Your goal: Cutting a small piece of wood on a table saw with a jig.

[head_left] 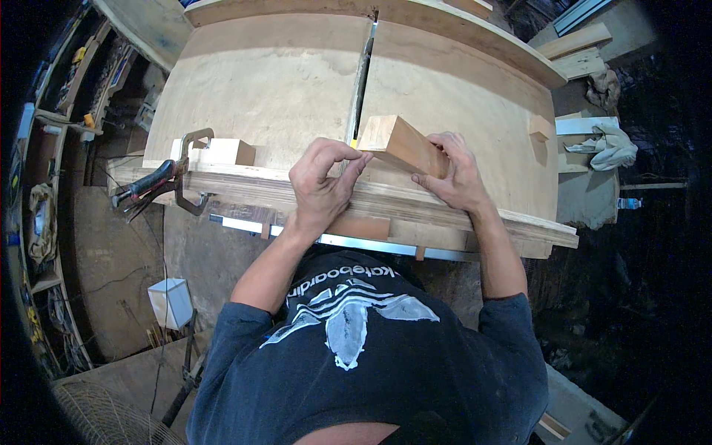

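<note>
My right hand grips a short, thick wooden block by its right end, tilted above the near part of a plywood sled. Thumb and forefinger of my left hand are pinched together at the block's lower left corner; what they hold, if anything, is too small to make out. Just above the pinch shows a small yellow spot. A long dark slot runs away from me through the sled, ending near the block's left end. Both wrists are over the sled's layered near fence.
A locking clamp grips the near fence at left, beside a wooden block. A tall fence crosses the far side. A small wood piece sits at right. A metal rail runs below the near fence. Tool shelves stand left.
</note>
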